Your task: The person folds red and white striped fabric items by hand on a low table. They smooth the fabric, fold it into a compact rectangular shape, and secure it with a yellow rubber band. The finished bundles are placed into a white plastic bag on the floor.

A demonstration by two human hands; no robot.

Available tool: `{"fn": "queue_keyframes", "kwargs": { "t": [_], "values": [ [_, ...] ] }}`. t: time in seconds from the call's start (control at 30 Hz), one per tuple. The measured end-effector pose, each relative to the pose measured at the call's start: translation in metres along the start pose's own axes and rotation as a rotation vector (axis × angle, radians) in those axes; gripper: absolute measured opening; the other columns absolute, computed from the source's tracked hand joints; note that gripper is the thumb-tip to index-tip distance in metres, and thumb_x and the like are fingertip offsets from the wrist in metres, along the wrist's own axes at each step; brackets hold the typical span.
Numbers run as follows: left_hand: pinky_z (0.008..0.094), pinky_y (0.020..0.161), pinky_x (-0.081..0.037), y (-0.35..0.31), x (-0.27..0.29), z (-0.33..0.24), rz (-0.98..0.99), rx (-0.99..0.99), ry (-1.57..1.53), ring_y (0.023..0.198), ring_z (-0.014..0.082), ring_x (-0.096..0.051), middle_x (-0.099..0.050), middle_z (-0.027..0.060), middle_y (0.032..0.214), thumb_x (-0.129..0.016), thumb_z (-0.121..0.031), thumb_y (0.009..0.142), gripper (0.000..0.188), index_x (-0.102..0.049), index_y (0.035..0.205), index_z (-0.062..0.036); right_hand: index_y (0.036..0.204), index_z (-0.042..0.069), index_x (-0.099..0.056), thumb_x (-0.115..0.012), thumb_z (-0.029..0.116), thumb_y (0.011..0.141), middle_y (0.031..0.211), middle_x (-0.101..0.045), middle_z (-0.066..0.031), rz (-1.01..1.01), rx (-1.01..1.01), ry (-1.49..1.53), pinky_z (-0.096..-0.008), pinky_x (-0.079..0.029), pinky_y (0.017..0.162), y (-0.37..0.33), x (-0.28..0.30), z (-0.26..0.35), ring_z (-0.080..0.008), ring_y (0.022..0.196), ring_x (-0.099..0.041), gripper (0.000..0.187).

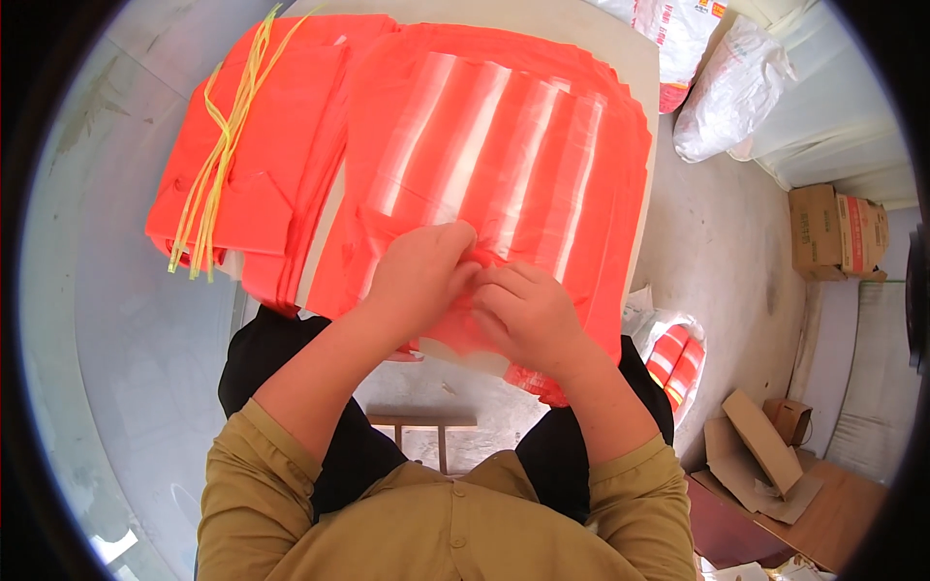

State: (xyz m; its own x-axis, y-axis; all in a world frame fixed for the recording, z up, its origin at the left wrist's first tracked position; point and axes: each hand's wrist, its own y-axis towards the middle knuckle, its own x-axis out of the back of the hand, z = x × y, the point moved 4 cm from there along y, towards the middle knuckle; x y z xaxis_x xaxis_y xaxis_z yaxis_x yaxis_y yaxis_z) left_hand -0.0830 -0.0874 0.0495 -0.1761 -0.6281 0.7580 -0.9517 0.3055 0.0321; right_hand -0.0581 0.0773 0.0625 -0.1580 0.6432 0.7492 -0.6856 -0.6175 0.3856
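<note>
Pinching red plastic [460, 320], left hand [421, 266], right hand [528, 312], two stacks [315, 126] [615, 194], one yellow string bundle [223, 145]

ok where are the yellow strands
In the head view's upper left, the yellow strands lie across the folded red plastic, left of the striped stack.

the striped red bags [518, 126] are thin plastic film, glossy and creased, with see-through bands [485, 131] that catch the light. the folded red bags [300, 126] look smoother, with a softer sheen. the yellow ties [229, 141] look like shiny plastic strips. the white sack [731, 92] is crinkled, glossy plastic; the brown carton [817, 228] is matt cardboard. the floor [717, 228] looks like smooth, dull concrete, and the olive shirt [417, 533] is matt cloth.
</note>
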Motion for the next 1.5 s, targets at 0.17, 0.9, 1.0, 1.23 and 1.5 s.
{"fn": "queue_keyframes", "kwargs": {
  "t": [0.17,0.9,1.0,1.23,1.5],
  "values": [
    [0.0455,0.083,-0.053,-0.003,0.005,0.004,-0.029,-0.127,-0.074,0.100,0.0367,-0.064,-0.066,0.0151,0.108,-0.077,-0.009,0.084,0.025,-0.065,0.106,-0.0032,0.105,0.004,-0.068,-0.083,0.014,0.076,0.116,-0.066,-0.0100,0.030,-0.061,-0.086,-0.0419,-0.056,0.084,-0.003,0.002,-0.004,-0.0299,0.097,-0.064,0.034],
    [0.0424,0.092,-0.054,-0.012,0.021,0.008,-0.081,-0.395,0.230,0.107,0.0302,-0.065,-0.070,0.0088,0.112,-0.072,-0.002,0.075,0.041,-0.071,0.115,-0.0048,0.119,0.003,-0.068,-0.068,0.007,0.081,0.115,-0.072,-0.0101,-0.040,-0.068,-0.370,-0.0408,-0.057,0.087,0.001,-0.001,0.000,-0.0287,0.102,-0.068,0.038],
    [0.0438,0.091,-0.054,-0.011,0.032,0.013,-0.133,-0.370,0.274,0.106,0.0323,-0.066,-0.070,0.0107,0.111,-0.069,0.001,0.077,0.039,-0.070,0.116,-0.0045,0.121,0.002,-0.068,-0.066,0.007,0.083,0.114,-0.073,-0.0107,-0.026,-0.089,-0.348,-0.0410,-0.057,0.087,0.002,0.001,-0.004,-0.0285,0.102,-0.069,0.038],
    [0.0455,0.095,-0.054,-0.012,0.070,0.033,-0.301,-0.171,0.266,0.108,0.0371,-0.068,-0.072,0.0137,0.106,-0.064,0.009,0.076,0.035,-0.068,0.109,-0.0040,0.120,0.008,-0.071,-0.064,0.004,0.083,0.116,-0.076,-0.0097,-0.041,-0.253,-0.334,-0.0386,-0.061,0.086,0.018,0.032,0.000,-0.0288,0.107,-0.073,0.037],
    [0.0479,0.099,-0.054,-0.023,0.082,0.020,-0.251,-0.315,0.294,0.112,0.0357,-0.068,-0.073,0.0110,0.106,-0.063,0.008,0.076,0.028,-0.067,0.100,-0.0047,0.118,0.007,-0.072,-0.062,-0.002,0.082,0.118,-0.076,-0.0096,-0.003,-0.171,-0.354,-0.0388,-0.061,0.087,0.012,0.050,0.024,-0.0289,0.107,-0.073,0.038]
  ]
}}
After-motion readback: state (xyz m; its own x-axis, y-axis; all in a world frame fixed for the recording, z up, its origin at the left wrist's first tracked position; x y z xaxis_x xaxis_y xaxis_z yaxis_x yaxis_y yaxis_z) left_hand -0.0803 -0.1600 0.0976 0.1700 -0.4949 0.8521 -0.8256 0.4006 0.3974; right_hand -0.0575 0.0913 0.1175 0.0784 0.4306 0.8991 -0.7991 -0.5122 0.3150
